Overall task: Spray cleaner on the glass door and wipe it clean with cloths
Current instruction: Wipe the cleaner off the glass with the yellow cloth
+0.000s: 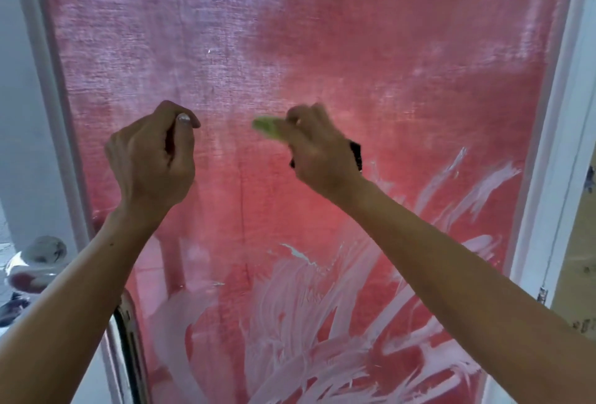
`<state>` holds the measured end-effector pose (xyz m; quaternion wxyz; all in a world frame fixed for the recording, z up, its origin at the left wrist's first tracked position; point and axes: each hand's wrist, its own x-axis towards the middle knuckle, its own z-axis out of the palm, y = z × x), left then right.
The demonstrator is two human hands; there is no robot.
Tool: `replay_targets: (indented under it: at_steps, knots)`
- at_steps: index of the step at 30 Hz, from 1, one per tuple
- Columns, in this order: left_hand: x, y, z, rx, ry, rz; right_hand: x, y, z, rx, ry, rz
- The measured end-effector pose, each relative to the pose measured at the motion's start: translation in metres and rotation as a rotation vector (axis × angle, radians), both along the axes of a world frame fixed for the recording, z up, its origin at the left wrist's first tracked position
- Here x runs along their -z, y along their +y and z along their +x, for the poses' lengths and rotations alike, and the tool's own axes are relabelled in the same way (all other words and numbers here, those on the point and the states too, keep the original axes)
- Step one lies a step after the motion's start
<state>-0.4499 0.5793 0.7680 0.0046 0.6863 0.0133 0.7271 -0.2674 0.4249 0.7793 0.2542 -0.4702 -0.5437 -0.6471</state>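
Both hands curled: left hand holds nothing visible, right hand grips a green cloth (blurred).

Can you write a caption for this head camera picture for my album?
Both hands raised at a foam-smeared glass door, the right hand holding something green.

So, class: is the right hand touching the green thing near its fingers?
Touching. The head view shows the right hand with its fingers curled round the blurred green thing, one end sticking out leftward in front of the glass door.

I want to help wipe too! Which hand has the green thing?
The right hand pinches something green. The left hand is curled with nothing green showing.
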Motion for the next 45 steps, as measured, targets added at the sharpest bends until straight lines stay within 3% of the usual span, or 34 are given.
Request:
replay_targets:
  at_steps: [2, 4, 9, 11, 13, 16, 18, 23, 25, 27, 31, 33, 35, 39, 41, 43, 45]
  knots:
    - [0.000, 0.003, -0.002, 0.019, 0.000, -0.025, 0.005, -0.004, -0.002, 0.056, -0.183, -0.159]
    - [0.001, 0.005, -0.003, 0.016, 0.011, -0.014, -0.008, -0.009, -0.001, 0.083, -0.194, -0.125]
    - [-0.003, 0.012, -0.011, -0.015, 0.011, 0.007, -0.061, -0.009, -0.001, -0.045, 0.443, 0.417]
    - [-0.012, 0.019, -0.013, -0.036, -0.009, 0.006, -0.063, 0.003, -0.005, -0.042, 0.526, 0.470]
    - [-0.025, 0.025, -0.014, -0.054, -0.040, -0.016, -0.047, 0.016, -0.023, -0.037, 0.431, 0.277]
    - [-0.043, 0.027, -0.015, -0.089, -0.077, -0.054, -0.021, 0.028, -0.034, -0.037, -0.057, -0.113]
    - [-0.053, 0.026, -0.014, -0.069, -0.108, -0.050, -0.032, 0.028, -0.026, -0.009, -0.116, -0.123]
    - [-0.059, 0.040, -0.006, -0.047, -0.151, -0.005, -0.084, 0.035, -0.030, -0.161, 0.422, 0.399]
    - [-0.054, 0.045, -0.005, -0.028, -0.156, 0.004, -0.097, 0.043, -0.033, -0.176, 0.514, 0.498]
    - [-0.049, 0.048, -0.005, -0.009, -0.169, 0.007, -0.092, 0.051, -0.038, -0.150, 0.402, 0.410]
    - [-0.051, 0.050, -0.006, 0.019, -0.201, -0.001, -0.049, 0.059, -0.041, -0.076, -0.169, -0.144]
    - [-0.049, 0.052, -0.007, -0.006, -0.196, -0.007, -0.044, 0.054, -0.039, -0.041, -0.280, -0.255]
    - [-0.044, 0.054, -0.007, -0.032, -0.178, -0.003, -0.056, 0.052, -0.038, -0.033, -0.197, -0.143]
    - [-0.042, 0.058, -0.009, -0.024, -0.160, 0.016, -0.102, 0.055, -0.044, -0.123, 0.223, 0.311]
    - [-0.042, 0.057, -0.012, -0.025, -0.179, -0.003, -0.120, 0.062, -0.047, -0.154, 0.370, 0.426]
    - [-0.040, 0.059, -0.015, -0.023, -0.195, -0.034, -0.125, 0.066, -0.050, -0.148, 0.407, 0.464]
    - [-0.040, 0.064, -0.017, -0.002, -0.214, -0.081, -0.118, 0.069, -0.053, -0.126, 0.302, 0.385]
